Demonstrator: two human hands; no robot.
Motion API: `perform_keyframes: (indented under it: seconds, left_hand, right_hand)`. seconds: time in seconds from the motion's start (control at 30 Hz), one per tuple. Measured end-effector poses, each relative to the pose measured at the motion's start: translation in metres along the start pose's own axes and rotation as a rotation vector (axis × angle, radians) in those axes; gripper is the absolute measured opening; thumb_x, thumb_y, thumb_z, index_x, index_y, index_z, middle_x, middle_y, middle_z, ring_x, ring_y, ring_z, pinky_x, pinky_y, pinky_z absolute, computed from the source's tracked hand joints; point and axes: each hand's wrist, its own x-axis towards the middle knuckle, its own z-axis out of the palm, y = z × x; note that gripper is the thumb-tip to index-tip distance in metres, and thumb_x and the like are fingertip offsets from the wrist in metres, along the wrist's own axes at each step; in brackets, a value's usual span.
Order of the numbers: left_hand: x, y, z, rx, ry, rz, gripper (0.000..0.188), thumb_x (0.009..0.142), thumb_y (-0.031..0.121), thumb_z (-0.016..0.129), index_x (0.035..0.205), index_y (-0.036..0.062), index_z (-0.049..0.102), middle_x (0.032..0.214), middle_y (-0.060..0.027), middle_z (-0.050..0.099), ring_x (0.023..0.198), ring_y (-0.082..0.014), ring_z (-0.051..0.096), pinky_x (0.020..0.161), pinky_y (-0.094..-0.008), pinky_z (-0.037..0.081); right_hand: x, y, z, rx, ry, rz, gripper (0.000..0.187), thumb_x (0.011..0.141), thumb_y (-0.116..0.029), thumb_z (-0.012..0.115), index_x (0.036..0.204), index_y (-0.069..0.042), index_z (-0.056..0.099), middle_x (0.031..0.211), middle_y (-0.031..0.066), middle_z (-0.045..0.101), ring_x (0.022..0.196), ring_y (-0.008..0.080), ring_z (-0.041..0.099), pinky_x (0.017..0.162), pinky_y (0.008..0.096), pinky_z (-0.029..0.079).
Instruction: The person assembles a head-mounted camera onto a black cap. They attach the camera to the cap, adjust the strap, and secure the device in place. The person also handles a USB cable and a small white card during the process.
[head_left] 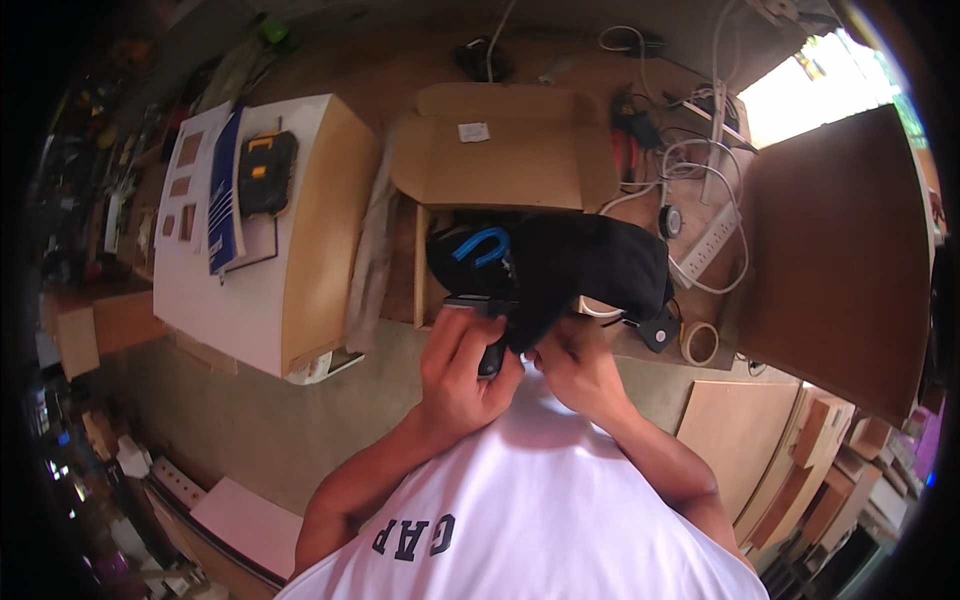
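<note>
My left hand (468,362) is closed around a small black object (491,358) whose kind I cannot make out. Close beside it, my right hand (578,368) has its fingers pinched together at the lower edge of a black cloth bag (590,255); what they grip is partly hidden. The bag lies across an open cardboard box (500,150), its lid flap folded back. A bright blue looped strap (482,246) shows on the bag's left part. Both hands are near my chest.
To the left, a white-topped cabinet (262,300) carries a black-and-yellow case (268,172) and a blue folder (226,190). At right are a white power strip (710,247), tangled cables, a tape roll (699,343) and a brown panel (830,260). Wooden boards (740,430) lean at lower right.
</note>
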Motion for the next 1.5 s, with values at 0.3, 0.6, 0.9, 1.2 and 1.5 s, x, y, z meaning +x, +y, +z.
perform_keyframes:
  seconds: [0.3, 0.6, 0.9, 1.2, 1.5]
  left_hand:
    - [0.004, 0.002, -0.006, -0.331, -0.13, -0.712, 0.019, 0.091, 0.014, 0.08, 0.096, -0.0023, 0.071, 0.079, -0.0168, 0.07, 0.073, -0.0294, 0.071, 0.068, -0.0378, 0.054]
    - [0.014, 0.007, 0.003, -0.123, 0.067, -0.364, 0.017, 0.088, 0.009, 0.079, 0.097, -0.0016, 0.069, 0.089, -0.0193, 0.069, 0.082, -0.0413, 0.069, 0.072, -0.0466, 0.054]
    - [0.029, -0.003, -0.011, -0.13, -0.031, -0.4, 0.017, 0.087, 0.009, 0.078, 0.094, -0.0039, 0.07, 0.086, -0.0205, 0.07, 0.078, -0.0389, 0.071, 0.071, -0.0453, 0.055]
    - [0.048, -0.009, -0.026, -0.11, -0.182, -0.563, 0.02, 0.089, 0.014, 0.078, 0.093, -0.0045, 0.071, 0.083, -0.0226, 0.073, 0.076, -0.0388, 0.074, 0.07, -0.045, 0.056]
    - [0.045, -0.017, -0.029, 0.095, -0.07, -0.04, 0.019, 0.088, 0.008, 0.077, 0.1, -0.0042, 0.069, 0.094, -0.0197, 0.066, 0.088, -0.0407, 0.065, 0.075, -0.0497, 0.054]
  right_hand:
    - [0.014, -0.008, -0.008, -0.626, 0.206, -0.892, 0.022, 0.085, 0.009, 0.079, 0.102, -0.004, 0.076, 0.097, 0.0114, 0.073, 0.086, 0.031, 0.072, 0.07, 0.0418, 0.06]
    - [0.022, -0.021, 0.012, -0.403, 0.205, -0.493, 0.007, 0.095, -0.001, 0.073, 0.101, 0.001, 0.07, 0.093, 0.0174, 0.069, 0.085, 0.0377, 0.07, 0.073, 0.0465, 0.058]
    - [0.031, -0.017, 0.002, -0.584, 0.235, -0.918, 0.016, 0.092, 0.002, 0.076, 0.107, 0.001, 0.07, 0.097, 0.0144, 0.071, 0.087, 0.0342, 0.071, 0.075, 0.0433, 0.059]
    - [0.047, -0.033, -0.004, -0.686, 0.029, -0.853, 0.014, 0.094, 0.0, 0.074, 0.106, 0.003, 0.068, 0.093, 0.0171, 0.071, 0.082, 0.036, 0.071, 0.076, 0.0431, 0.061]
    - [0.071, -0.018, 0.005, 0.423, -0.145, 0.176, 0.011, 0.102, -0.006, 0.066, 0.098, 0.002, 0.07, 0.085, 0.0081, 0.072, 0.077, 0.0178, 0.069, 0.07, 0.0308, 0.055]
